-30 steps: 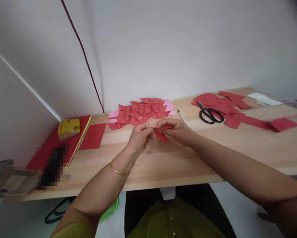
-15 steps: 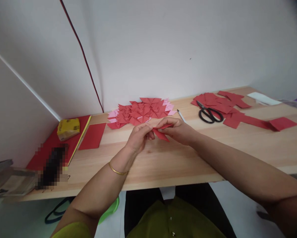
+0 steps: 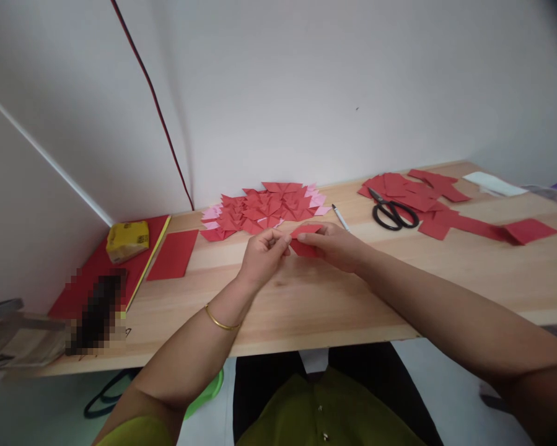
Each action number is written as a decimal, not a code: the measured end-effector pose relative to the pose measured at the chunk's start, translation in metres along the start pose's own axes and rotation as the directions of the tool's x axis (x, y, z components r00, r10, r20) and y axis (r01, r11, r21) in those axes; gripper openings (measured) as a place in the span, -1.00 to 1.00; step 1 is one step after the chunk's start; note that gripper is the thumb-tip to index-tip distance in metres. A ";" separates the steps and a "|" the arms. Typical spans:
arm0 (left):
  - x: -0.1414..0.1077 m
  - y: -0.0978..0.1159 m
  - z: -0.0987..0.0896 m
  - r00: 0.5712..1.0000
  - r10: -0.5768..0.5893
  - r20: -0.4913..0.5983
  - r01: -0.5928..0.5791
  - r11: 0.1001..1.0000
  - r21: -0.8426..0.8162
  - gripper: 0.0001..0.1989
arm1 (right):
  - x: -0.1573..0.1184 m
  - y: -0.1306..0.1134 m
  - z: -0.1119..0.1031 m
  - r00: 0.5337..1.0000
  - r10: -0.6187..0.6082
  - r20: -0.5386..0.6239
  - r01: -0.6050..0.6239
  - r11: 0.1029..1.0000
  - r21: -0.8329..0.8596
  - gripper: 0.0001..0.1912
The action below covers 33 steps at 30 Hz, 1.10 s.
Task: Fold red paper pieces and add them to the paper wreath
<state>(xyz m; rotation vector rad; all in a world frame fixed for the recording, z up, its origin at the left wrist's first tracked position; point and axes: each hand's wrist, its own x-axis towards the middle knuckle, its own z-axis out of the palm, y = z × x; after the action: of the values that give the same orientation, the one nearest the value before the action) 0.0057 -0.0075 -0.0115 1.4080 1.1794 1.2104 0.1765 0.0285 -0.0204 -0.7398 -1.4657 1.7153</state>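
Observation:
A small folded piece of red paper [image 3: 306, 249] is held up between my two hands, above the table. My left hand [image 3: 265, 253] pinches its left corner between thumb and fingertips. From the other side, my right hand [image 3: 336, 244] grips it with the thumb on the near face and the fingers behind, hiding part of the paper. Just beyond my hands lies a heap of folded red paper pieces [image 3: 271, 207], with pink folded pieces [image 3: 318, 199] showing at both ends.
A white pen [image 3: 340, 218] lies right of the heap. Black-handled scissors [image 3: 394, 215] rest against loose red paper pieces [image 3: 415, 195]. At left are a flat red sheet [image 3: 173, 255] and a yellow packet [image 3: 128, 240] on a larger red sheet. The wall [image 3: 306, 93] rises behind the table.
The folded paper has been turned in my hands: its pointed flaps were spread toward me before, and now a flatter, more compact face shows. My right thumb has moved onto this face.

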 end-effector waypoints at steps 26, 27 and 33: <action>0.002 -0.009 0.003 0.999 0.024 0.049 -0.028 0.995 0.091 -0.84 | -0.003 -0.010 0.001 0.987 -0.135 -0.088 0.071 0.856 -0.512 -0.88; 0.002 -0.009 0.003 0.998 0.017 0.057 -0.022 0.996 0.090 -0.84 | -0.003 -0.010 0.001 0.987 -0.141 -0.083 0.080 0.856 -0.511 -0.88; 0.002 -0.009 0.004 0.996 0.012 0.084 -0.023 0.991 0.131 -0.87 | -0.002 -0.007 -0.001 0.968 -0.248 -0.043 0.173 0.777 -0.605 -0.86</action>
<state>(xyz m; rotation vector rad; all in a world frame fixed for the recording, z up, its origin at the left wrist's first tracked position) 0.0089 -0.0048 -0.0205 1.5553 1.2095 1.0912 0.1799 0.0277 -0.0135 -0.9377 -1.9467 1.0033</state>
